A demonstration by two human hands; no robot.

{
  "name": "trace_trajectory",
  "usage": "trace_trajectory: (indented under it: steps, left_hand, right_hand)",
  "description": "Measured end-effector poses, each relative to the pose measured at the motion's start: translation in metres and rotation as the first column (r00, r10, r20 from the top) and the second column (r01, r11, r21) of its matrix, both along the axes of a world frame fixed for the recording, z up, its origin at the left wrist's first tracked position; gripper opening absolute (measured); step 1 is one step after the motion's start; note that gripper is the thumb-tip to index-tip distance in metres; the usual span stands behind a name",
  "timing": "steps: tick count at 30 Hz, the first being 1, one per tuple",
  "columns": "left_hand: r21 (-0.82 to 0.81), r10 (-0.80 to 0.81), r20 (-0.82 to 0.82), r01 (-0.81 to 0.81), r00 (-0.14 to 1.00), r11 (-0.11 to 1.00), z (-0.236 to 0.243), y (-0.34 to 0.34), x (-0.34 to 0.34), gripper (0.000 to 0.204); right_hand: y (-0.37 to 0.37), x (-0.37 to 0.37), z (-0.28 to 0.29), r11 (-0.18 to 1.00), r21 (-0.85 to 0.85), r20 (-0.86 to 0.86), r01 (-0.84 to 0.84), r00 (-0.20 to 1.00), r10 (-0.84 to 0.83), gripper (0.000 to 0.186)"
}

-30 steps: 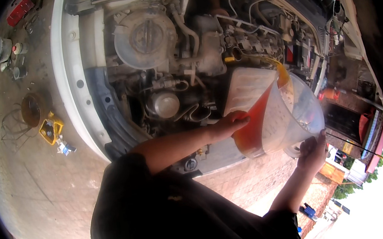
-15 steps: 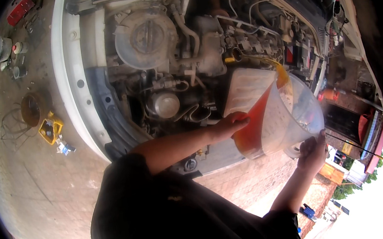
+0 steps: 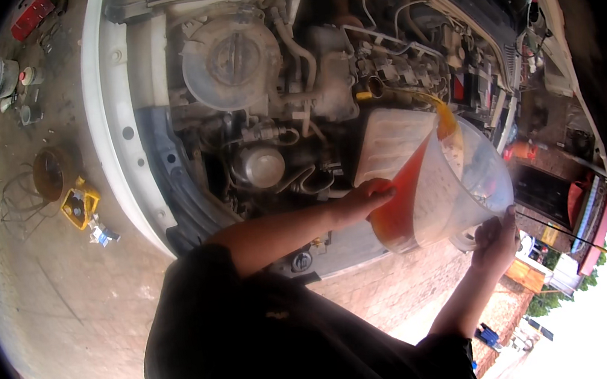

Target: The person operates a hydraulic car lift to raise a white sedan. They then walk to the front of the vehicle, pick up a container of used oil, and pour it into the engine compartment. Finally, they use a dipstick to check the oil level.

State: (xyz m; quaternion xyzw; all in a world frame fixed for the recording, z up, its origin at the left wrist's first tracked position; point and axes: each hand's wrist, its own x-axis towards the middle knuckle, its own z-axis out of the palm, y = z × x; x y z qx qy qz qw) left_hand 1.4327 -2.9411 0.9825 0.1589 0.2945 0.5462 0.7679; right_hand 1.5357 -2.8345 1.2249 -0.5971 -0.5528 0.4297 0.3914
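Observation:
A large translucent plastic jug (image 3: 438, 203) lies tilted over the engine bay, with orange-amber liquid (image 3: 398, 204) pooled along its lower side. A thin stream of the liquid (image 3: 413, 93) leaves the lip and runs toward a round filler opening (image 3: 376, 87) on the engine. My left hand (image 3: 366, 201) grips the jug at its bottom end, the thumb on the outside. Lower right, my right hand (image 3: 496, 236) is closed on the jug near its handle and rim; part of that grip is in shadow. A ribbed pale cover (image 3: 391, 141) sits just behind the jug.
Round the engine runs the white fender (image 3: 104, 123). A strut tower (image 3: 230, 58), a metal cap (image 3: 263, 166) and hoses fill the bay. On the floor at left are a rusty round pan (image 3: 51, 173), a yellow container (image 3: 80, 205), a bucket (image 3: 2, 79) and a red box (image 3: 32, 14).
Almost nothing differs. Both hands keep the jug in the same tilt, and the liquid still streams from its lip.

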Motion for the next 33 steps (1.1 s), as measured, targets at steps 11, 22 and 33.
trace_trajectory:
  steps: [11,22,33]
  left_hand:
    - [0.008,-0.005,0.011,0.005,1.000,1.000,-0.0030,0.0010,0.0065,0.062]
    - [0.005,-0.012,0.006,0.012,1.000,1.000,-0.0024,0.0015,0.0072,0.062]
    - [0.014,-0.029,0.020,0.028,0.999,0.999,-0.0008,0.0007,0.0060,0.063]
  right_hand:
    - [0.0008,0.0004,0.0012,1.000,-0.009,0.016,-0.006,1.000,0.006,0.035]
    - [0.0015,0.0005,0.0026,1.000,-0.008,0.041,-0.014,0.999,0.014,0.037]
    - [0.0029,0.0028,0.0029,0.999,-0.013,0.047,-0.031,0.998,0.031,0.039]
